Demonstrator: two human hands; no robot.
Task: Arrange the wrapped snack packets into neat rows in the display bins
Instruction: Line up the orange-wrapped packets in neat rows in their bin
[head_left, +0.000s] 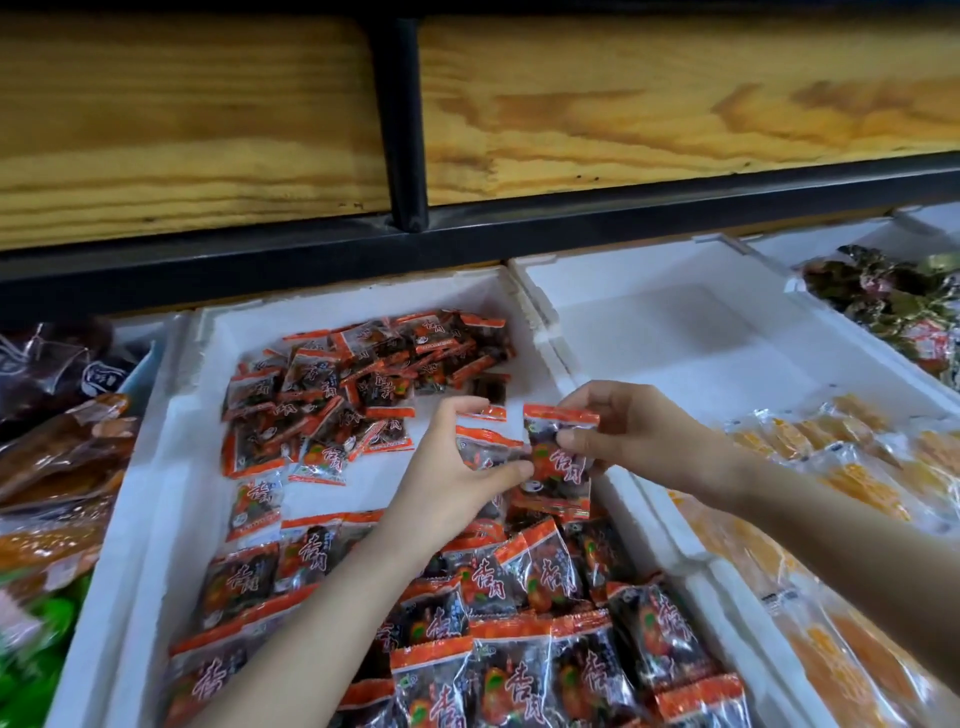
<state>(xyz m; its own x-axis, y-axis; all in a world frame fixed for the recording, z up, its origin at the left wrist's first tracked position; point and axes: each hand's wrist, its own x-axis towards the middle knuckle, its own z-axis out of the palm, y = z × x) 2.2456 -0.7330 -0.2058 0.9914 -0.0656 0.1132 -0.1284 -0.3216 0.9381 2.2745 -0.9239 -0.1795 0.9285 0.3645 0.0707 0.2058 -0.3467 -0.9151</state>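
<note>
We hold orange-edged snack packets above the white foam bin (171, 415).
Our left hand (457, 467) curls round a stack of packets (485, 447), and its fingers hide how many. Our right hand (628, 431) pinches a single packet (558, 457) that touches the stack. In the bin lie a loose heap (363, 384) at the back and overlapping rows (519, 623) in front, cut off below and too many to count. A second bin (701, 322) stands just to the right.

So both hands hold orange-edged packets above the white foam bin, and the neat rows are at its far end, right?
Not quite. The head view shows the neat rows at the near end of the white foam bin; its far end holds a loose pile. The rest holds.
</note>
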